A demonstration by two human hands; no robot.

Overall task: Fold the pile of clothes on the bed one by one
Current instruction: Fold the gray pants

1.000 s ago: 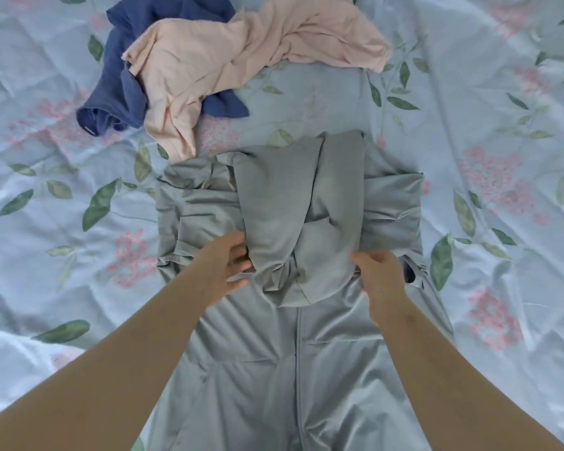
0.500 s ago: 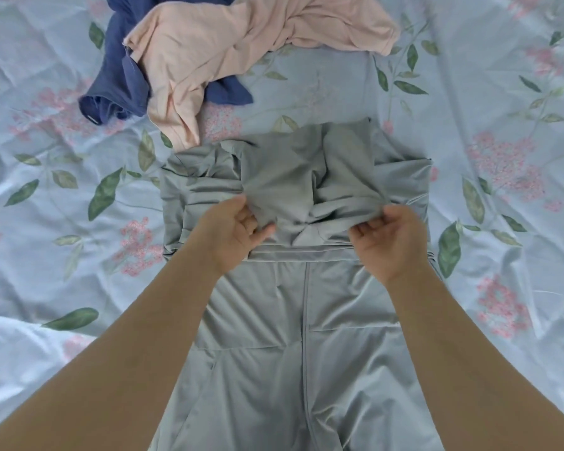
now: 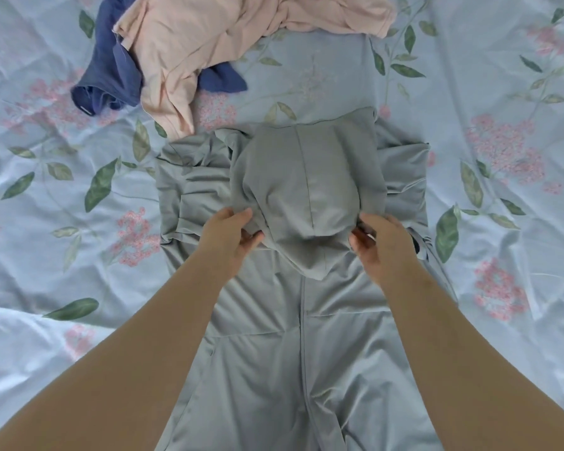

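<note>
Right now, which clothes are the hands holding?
The grey-green hooded garment: left hand and right hand grip it; the crumpled pink top and navy blue garment lie untouched.

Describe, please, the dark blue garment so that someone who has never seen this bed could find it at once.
On the pale floral bedsheet, look past the grey garment spread in the middle to the far left. Two crumpled garments lie heaped there; the navy garment sits underneath, partly covered by the peach garment. It alone is dark.

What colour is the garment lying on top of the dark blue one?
The garment is pale pink; head view.
</note>
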